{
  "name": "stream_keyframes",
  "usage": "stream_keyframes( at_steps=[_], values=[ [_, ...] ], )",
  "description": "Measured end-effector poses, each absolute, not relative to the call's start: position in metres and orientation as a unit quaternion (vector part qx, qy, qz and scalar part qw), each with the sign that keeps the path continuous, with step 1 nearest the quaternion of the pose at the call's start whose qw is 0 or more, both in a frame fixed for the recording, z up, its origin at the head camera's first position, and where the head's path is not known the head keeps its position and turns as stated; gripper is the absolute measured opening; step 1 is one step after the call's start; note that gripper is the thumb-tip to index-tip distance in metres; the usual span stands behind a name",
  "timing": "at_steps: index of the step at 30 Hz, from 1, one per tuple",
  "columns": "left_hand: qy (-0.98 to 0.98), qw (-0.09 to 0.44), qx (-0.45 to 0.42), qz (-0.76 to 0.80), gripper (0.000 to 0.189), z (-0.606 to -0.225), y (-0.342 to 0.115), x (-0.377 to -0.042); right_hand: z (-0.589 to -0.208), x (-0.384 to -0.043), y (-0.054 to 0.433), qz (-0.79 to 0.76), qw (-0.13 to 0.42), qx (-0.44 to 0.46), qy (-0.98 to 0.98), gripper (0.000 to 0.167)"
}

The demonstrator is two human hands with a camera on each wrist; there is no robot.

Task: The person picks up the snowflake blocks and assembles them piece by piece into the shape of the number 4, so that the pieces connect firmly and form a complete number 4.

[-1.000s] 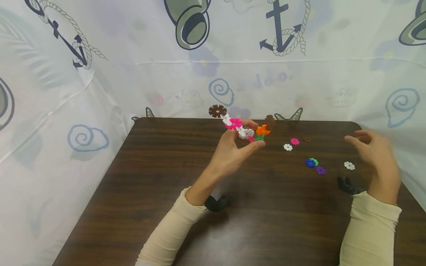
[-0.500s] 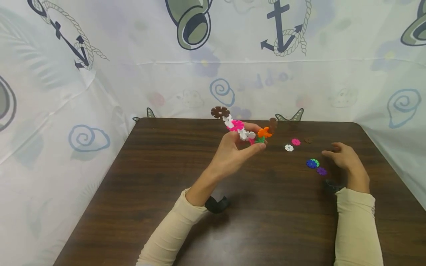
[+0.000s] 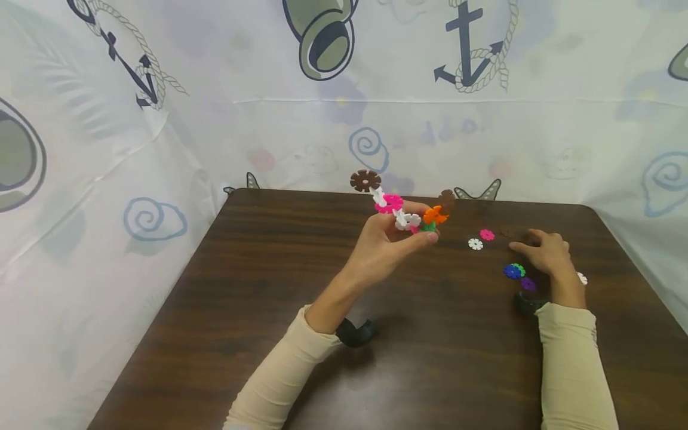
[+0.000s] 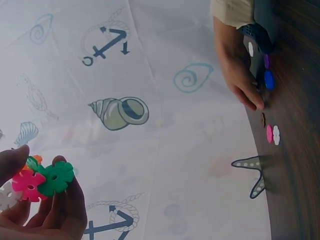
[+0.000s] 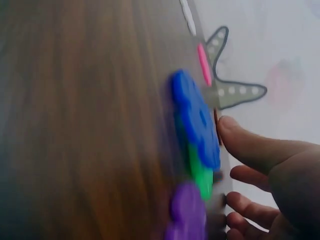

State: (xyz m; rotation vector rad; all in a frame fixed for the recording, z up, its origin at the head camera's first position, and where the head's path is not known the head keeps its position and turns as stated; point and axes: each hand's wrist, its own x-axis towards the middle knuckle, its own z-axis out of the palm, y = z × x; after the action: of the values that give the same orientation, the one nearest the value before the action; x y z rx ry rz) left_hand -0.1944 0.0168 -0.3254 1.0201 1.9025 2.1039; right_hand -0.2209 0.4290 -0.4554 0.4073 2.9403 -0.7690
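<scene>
Seven loose discs (image 3: 487,235) lie toward the far right corner of the desk (image 3: 247,286): two white, one each pink, brown, blue, green, purple. Printed cloth (image 3: 215,131) hangs behind. The left hand (image 3: 383,246) pinches one disc chain (image 3: 389,204) above the desk's far half; the right hand (image 3: 548,254), thumb and fingers apart, is beside the brown disc (image 3: 506,232).

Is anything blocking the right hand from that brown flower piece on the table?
Nothing visible stands between the right hand and the brown flower piece; the blue piece lies nearer the person, off that path.
</scene>
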Motion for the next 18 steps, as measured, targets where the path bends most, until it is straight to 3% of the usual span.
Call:
stream_keyframes(
  at_steps=[9,18],
  values=[
    [0.646,0.079,0.327,0.685,0.026,-0.327,0.017,-0.193,-0.463,-0.232,0.413,-0.234,0.048,0.115,0.964,0.078],
    [0.638,0.082,0.323,0.695,0.029,-0.326,0.019,-0.196,-0.457,-0.245,0.407,-0.253,0.018,0.068,0.965,0.048]
  ],
)
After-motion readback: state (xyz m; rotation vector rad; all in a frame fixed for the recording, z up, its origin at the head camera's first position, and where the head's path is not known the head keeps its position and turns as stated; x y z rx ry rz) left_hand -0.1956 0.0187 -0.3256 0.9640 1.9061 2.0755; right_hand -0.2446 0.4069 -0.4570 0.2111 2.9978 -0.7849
